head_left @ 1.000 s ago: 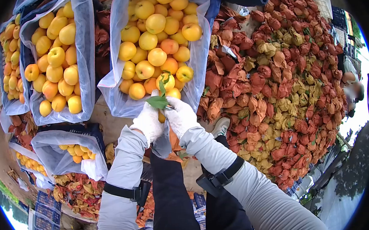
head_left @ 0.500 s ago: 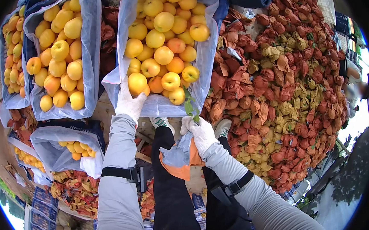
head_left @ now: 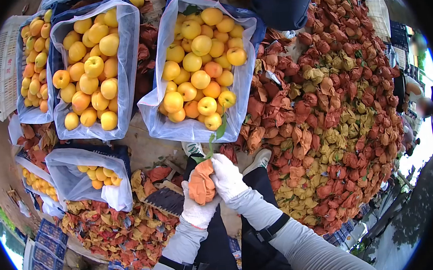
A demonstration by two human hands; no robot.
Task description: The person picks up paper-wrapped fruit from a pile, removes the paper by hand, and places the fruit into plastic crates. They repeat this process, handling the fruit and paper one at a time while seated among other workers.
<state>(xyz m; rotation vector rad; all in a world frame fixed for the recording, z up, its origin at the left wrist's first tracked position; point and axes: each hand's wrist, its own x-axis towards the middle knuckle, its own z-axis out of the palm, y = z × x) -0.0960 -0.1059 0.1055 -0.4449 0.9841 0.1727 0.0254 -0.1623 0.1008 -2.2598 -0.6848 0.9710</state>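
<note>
A gloved left hand point(head_left: 198, 212) now cups an orange paper bag point(head_left: 201, 183); the right hand point(head_left: 228, 177) pinches its top beside a leafy sprig point(head_left: 221, 129), just off the fruit crate's point(head_left: 191, 132) near edge.

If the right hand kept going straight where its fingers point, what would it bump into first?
The right hand would probably brush the green leafy sprig first, then the whitish plastic liner around the yellow fruit. Depth is hard to judge.
</note>
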